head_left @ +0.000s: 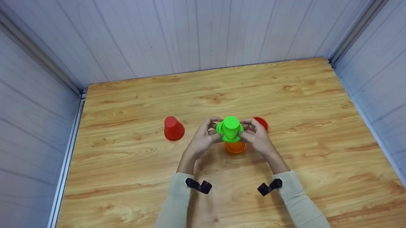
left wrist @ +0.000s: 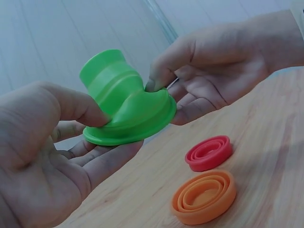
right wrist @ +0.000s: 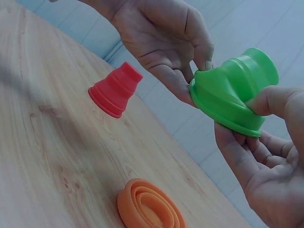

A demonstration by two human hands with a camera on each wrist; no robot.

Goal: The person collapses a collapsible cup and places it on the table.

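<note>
Pinching green cup (head_left: pixel 231 127) at opposite sides of wide rim (left wrist: pixel 137 132) with left hand (head_left: pixel 203 139) and right hand (head_left: pixel 259 137); held between both, above surface (head_left: pixel 127 108). Probably light, soft, hardly fragile; best taken by rim.

From the head, we look forward and down from well above the table (head_left: pixel 128 176). Close in and tilted, our left wrist view faces the right hand (left wrist: pixel 211 66), our right wrist view the left hand (right wrist: pixel 164 42); both share the green cup (left wrist: pixel 130 107).
</note>
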